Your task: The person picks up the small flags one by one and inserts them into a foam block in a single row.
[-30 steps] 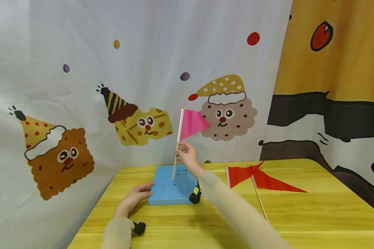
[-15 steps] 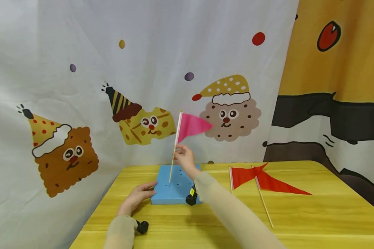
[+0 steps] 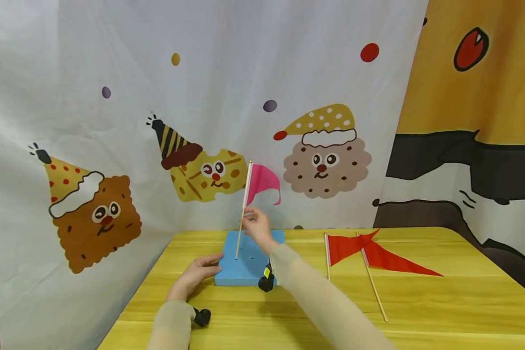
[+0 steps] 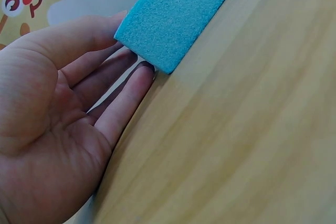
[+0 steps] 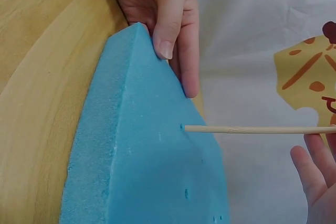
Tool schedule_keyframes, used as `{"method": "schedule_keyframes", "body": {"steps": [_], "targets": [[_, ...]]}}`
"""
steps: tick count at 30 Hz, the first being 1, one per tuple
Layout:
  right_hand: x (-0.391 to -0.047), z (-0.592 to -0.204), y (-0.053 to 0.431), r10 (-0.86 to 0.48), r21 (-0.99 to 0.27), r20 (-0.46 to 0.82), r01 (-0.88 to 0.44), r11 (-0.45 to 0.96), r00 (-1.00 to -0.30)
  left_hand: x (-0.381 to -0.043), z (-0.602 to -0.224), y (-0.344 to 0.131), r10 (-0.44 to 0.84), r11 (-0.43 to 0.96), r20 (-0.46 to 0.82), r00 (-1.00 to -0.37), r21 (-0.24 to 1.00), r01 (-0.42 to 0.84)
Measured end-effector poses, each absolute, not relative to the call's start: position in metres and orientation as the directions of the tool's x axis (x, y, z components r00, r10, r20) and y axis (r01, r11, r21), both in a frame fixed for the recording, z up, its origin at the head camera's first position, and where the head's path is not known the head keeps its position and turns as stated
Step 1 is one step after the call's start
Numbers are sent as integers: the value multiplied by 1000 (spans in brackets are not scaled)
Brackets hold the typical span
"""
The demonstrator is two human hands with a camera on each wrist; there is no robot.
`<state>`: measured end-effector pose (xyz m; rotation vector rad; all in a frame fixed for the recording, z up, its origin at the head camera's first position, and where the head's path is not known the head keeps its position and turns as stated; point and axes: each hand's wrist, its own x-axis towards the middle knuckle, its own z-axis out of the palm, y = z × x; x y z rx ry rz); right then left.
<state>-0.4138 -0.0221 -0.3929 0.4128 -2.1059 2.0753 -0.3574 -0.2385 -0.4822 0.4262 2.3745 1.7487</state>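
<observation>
My right hand (image 3: 259, 227) pinches the thin wooden stick of a pink pennant flag (image 3: 259, 182), with the cloth above my fingers. The stick leans slightly, and its lower end meets a small hole near the left side of a blue foam block (image 3: 236, 278). In the right wrist view the end of the stick (image 5: 236, 129) is at that hole; I cannot tell whether it is inside. Against the block's left side rests my left hand (image 3: 194, 276). Its fingers are fairly straight, and the thumb (image 5: 167, 43) touches the block's edge.
Two red pennant flags, one shorter (image 3: 341, 249) and one longer (image 3: 398, 261), lie on the wooden table (image 3: 306, 311) to the right, their cloths overlapping. Several small holes dot the block's top. A printed curtain (image 3: 227, 73) hangs behind the table.
My right hand has lowered the pink flag and shifted it left across the block, bringing the stick's end to a hole. The pink cloth has folded over. My left hand stays at the block.
</observation>
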Motion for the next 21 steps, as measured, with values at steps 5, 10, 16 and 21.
{"method": "schedule_keyframes", "body": {"steps": [5, 10, 16, 21], "targets": [[-416, -396, -24, -85, -953, 298, -301, 19, -951, -358, -483, -239, 334, 264, 49, -941, 954, 144], [-418, -400, -25, -98, -955, 292, -296, 30, -951, -359, -483, -239, 337, 260, 40, -941, 956, 134], [-418, -402, -26, -128, -966, 254, -258, 11, -959, -363, -486, -240, 332, 258, 35, -943, 958, 127], [-418, -405, -26, -145, -967, 254, -256, -6, -956, -362, -486, -240, 336, 262, 34, -941, 957, 128]]}}
